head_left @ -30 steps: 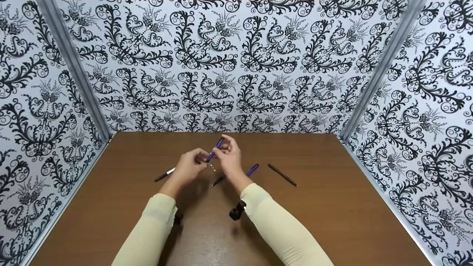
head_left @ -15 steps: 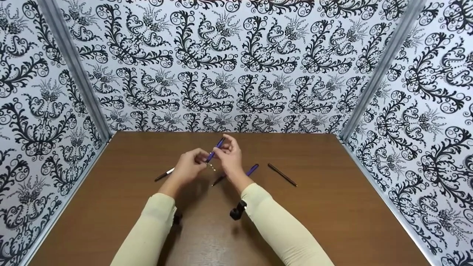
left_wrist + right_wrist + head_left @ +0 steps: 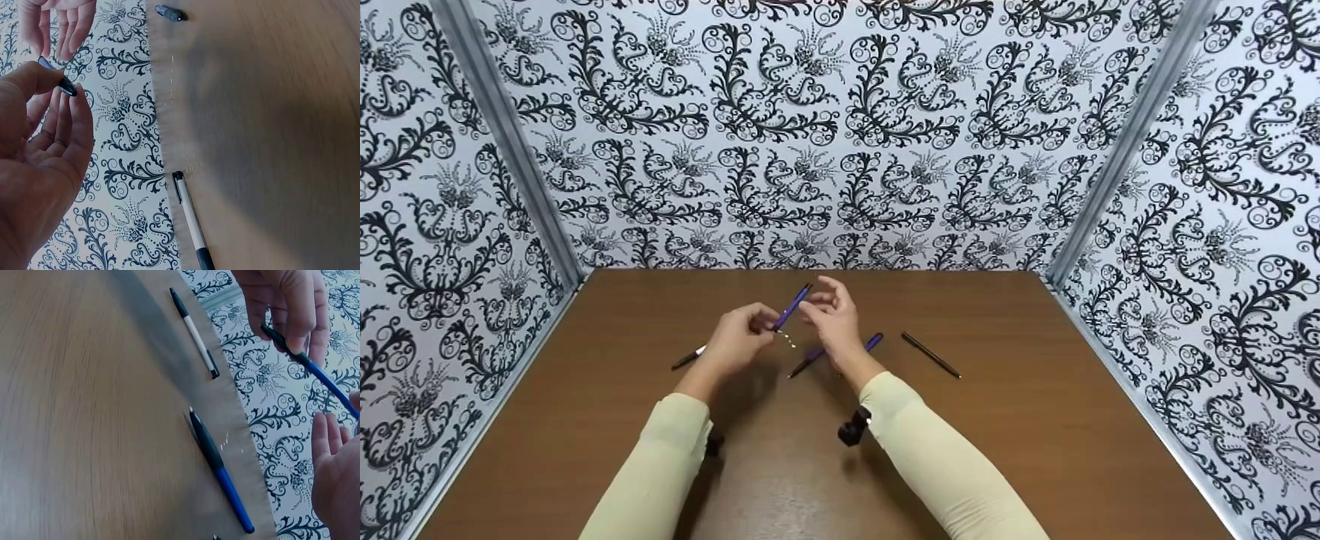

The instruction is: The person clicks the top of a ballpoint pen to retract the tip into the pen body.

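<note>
Blue and slender, a cylindrical pen (image 3: pixel 793 307) slants from the left hand (image 3: pixel 733 339), pinched at its black end, beside the loose-fingered right hand (image 3: pixel 837 321) above the wood-grained tabletop (image 3: pixel 780 465).

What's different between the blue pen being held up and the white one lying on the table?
The held blue pen has a blue barrel; the white pen has a white one. The blue pen is raised in the left hand's grip, while the white pen lies on the table, untouched. Both are slim, with black parts.
</note>
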A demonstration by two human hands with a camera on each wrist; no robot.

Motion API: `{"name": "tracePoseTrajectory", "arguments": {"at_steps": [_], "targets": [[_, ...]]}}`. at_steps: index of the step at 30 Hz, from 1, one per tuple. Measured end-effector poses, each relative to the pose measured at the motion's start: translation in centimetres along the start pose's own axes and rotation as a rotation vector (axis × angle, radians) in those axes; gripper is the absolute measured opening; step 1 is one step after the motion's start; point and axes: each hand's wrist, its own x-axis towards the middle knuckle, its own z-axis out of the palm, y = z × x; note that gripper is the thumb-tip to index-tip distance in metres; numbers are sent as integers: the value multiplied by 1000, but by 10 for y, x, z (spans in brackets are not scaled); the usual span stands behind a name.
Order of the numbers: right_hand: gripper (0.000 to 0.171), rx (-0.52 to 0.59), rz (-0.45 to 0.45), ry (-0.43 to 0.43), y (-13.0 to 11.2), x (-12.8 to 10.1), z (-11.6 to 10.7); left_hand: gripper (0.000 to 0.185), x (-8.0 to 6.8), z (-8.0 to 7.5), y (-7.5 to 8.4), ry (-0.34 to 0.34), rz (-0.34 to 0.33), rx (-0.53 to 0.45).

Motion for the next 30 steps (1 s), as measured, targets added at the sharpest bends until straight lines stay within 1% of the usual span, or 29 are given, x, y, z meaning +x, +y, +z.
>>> {"name": "tracePoseTrajectory", "arguments": {"at_steps": [4,9,15,20,26,30], "targets": [[58,-18,7,-23,-1,-1,-7,23,0,-2,-2,10,3,17],[58,-48,4,-44,-1,-1,-14,23,-1,-4,-6,8,12,6],[60,-65,18,-71,-3,-2,-20,22,-4,-8,-8,-5,-13,24],[60,-69,43,-95,-6,-3,-26,21,-5,-11,-10,-13,-10,51],[58,-137,46,-130,-6,-2,-37,22,-7,-13,-16,-24,-22,58],[59,-168,49,-148,-5,-2,-44,20,-9,-14,-20,-30,-43,66]]}}
